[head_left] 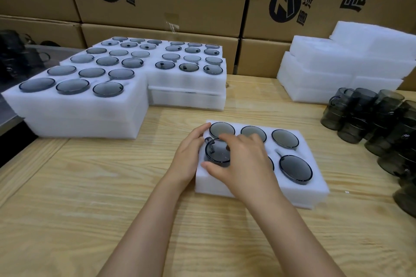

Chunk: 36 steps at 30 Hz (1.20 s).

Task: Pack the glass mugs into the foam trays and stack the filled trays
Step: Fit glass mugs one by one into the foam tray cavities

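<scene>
At frame centre, the right hand (242,159) arches palm-down, fingers grasping a smoky round glass mug (216,153); the left hand (189,153), fingers loosely spread, rests against the white foam tray (315,184).

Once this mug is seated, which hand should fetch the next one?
Right, probably. The loose smoked-glass mugs stand at the table's right edge, on the right hand side; the left hand is already steadying the foam tray.
</scene>
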Tool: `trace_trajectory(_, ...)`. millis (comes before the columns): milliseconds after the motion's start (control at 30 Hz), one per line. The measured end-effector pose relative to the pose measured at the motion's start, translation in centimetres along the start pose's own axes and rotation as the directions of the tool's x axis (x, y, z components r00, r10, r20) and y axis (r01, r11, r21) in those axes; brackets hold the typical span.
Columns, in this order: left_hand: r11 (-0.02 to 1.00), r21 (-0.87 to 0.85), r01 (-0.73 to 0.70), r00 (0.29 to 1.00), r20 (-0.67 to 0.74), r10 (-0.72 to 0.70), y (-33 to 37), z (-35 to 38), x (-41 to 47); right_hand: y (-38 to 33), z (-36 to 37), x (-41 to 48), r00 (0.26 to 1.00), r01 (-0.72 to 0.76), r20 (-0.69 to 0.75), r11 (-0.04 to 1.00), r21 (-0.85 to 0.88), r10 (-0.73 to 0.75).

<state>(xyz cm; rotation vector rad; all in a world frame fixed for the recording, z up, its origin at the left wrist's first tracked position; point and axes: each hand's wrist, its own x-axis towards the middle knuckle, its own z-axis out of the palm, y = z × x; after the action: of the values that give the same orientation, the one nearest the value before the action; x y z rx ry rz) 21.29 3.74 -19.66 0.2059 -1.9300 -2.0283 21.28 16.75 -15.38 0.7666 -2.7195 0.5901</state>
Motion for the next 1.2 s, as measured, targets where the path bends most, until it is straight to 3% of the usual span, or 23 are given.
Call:
trace_trajectory(167, 0.997, -0.071, 0.036, 0.999, 0.011, -0.035, 0.1, 0.0, -0.2, 0.2, -0.5, 0.5, 0.992, 0.049, 0.120, 0.994, -0.100, -0.037)
trace_trajectory(267, 0.988, -0.151, 0.037, 0.999, 0.023, -0.034, 0.1, 0.2, -0.3, 0.3, -1.5, 1.3, 0.976, 0.004, 0.217, 0.998, 0.059, -0.017)
trace_trajectory(367, 0.996, -0.091, -0.009, 0.999, 0.037, 0.012, 0.1, 0.0, -0.2, -0.3, -0.9, 4.1, 0.995, -0.029, 0.103, 0.974, 0.225, 0.006)
trace_trajectory(467, 0.996, -0.079, -0.044, 0.999, -0.002, 0.044, 0.1, 0.1, -0.2, -1.3, 1.2, 5.9, 0.975, 0.018, 0.217, 0.990, 0.138, -0.048)
trace_trajectory(533, 0.977, -0.215, -0.003, 0.995, -0.098, -0.018, -0.1, 0.1, -0.1, -1.2, 2.9, 5.9, 0.942, 0.025, 0.334, 1.000, 0.014, -0.028)
trace_trajectory(600, 0.935, -0.355, 0.020, 0.978, -0.187, -0.092, -0.1, -0.1, 0.2, -0.9, 4.1, 5.7, 0.934, 0.045, 0.356, 0.997, -0.066, -0.019)
trace_trajectory(700, 0.933, -0.358, -0.021, 0.956, -0.282, -0.086, -0.4, -0.3, 0.5, -1.1, 4.4, 5.9, 0.931, 0.052, 0.366, 0.991, -0.121, -0.004)
trace_trajectory(867, 0.979, -0.203, -0.018, 0.987, -0.158, -0.015, -0.2, 0.3, 0.0, -1.1, 3.8, 5.5, 0.923, 0.077, 0.383, 0.991, -0.108, -0.030)
trace_trajectory(967, 0.978, -0.210, 0.001, 0.992, -0.123, -0.027, 0.0, 0.1, -0.3, 0.5, 2.5, 4.1, 0.948, 0.146, 0.301, 0.981, -0.127, -0.102)
trace_trajectory(1067, 0.983, -0.183, 0.030, 0.989, -0.136, -0.056, -0.1, -0.1, -0.2, 4.5, 0.5, 2.0, 0.971, 0.023, 0.239, 0.976, -0.217, 0.031)
trace_trajectory(1133, 0.988, -0.153, 0.024, 0.991, -0.124, -0.043, 0.1, 0.0, -0.3, 6.3, -0.4, 1.2, 0.946, -0.090, 0.285, 0.969, -0.232, 0.156)
trace_trajectory(1200, 0.989, -0.147, 0.008, 0.995, -0.097, -0.023, 0.1, -0.1, -0.4, 6.6, -0.7, 1.0, 0.931, -0.116, 0.313, 0.966, -0.229, 0.186)
